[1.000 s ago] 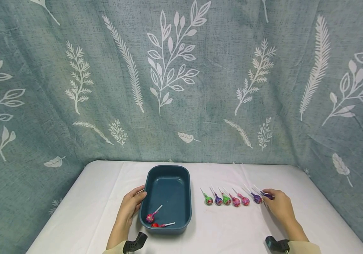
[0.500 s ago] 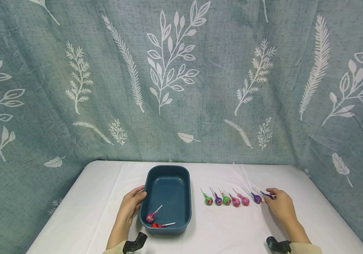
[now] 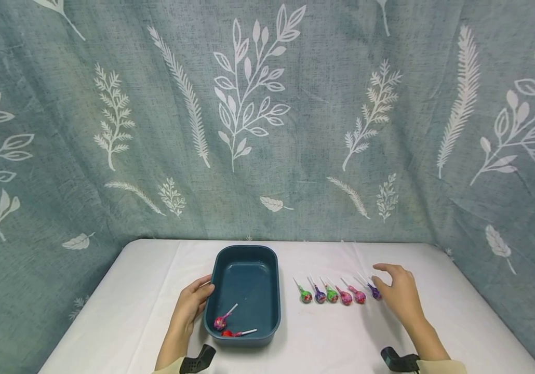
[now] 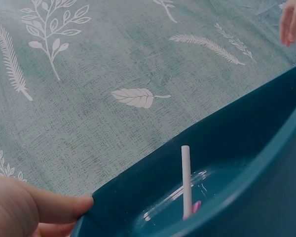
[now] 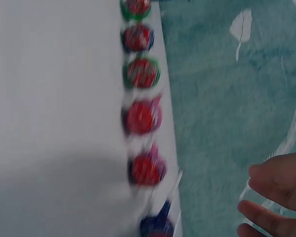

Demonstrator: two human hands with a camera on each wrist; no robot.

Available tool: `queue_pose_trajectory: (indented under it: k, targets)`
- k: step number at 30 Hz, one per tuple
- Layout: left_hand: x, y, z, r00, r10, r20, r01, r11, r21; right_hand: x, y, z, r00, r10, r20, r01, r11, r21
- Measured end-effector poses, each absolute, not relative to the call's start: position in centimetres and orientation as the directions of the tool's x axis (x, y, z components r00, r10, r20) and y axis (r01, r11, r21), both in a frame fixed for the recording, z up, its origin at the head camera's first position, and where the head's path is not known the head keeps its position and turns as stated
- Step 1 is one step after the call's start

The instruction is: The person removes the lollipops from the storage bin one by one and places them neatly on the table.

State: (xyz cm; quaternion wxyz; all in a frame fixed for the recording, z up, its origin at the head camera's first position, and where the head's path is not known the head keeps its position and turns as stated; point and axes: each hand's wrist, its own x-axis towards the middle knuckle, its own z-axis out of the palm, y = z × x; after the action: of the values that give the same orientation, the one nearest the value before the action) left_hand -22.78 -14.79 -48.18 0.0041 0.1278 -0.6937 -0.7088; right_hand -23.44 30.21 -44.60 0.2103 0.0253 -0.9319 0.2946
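Note:
My left hand (image 3: 196, 297) grips the left rim of a dark blue rectangular bin (image 3: 209, 311), thumb (image 4: 64, 205) at the edge. Inside, a pink-purple lollipop (image 3: 220, 322) and a red one (image 3: 227, 334) lie at the near end. My right hand (image 3: 400, 293) is raised at the right end of a lollipop row, thumb and index finger apart with nothing seen between them. Beside it lies a purple lollipop (image 3: 375, 293), partly covered by the thumb. Leftward in the row come pink lollipops (image 3: 359, 297), a green one (image 3: 332, 296), a blue one (image 3: 320, 296) and another green one (image 3: 306, 297).
A white cloth (image 3: 314, 343) covers the table. Behind it hangs a green-grey curtain (image 3: 305, 156) with white leaf prints, also reaching down both sides. The lollipop row stands to the right of the bin, sticks pointing away.
My right hand has let go of the rightmost purple lollipop, lifted and shifted left, finger and thumb spreading. That lollipop is now hidden behind the hand. My left hand keeps its grip.

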Motion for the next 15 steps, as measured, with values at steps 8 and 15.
queue_pose_trajectory:
  k: [8,15]
  targets:
    - [-22.6,-14.7,-48.3,-0.969,-0.175,-0.175,-0.171,-0.042,0.984,-23.9,24.6,-43.4,-0.89,-0.092,0.446,-0.352,0.76,-0.546]
    - [-22.7,-14.7,-48.2,-0.97,-0.18,-0.166,-0.162,-0.036,0.986,-24.5,19.3,-41.6,-0.859,-0.301,0.415,-0.497,0.689,-0.527]
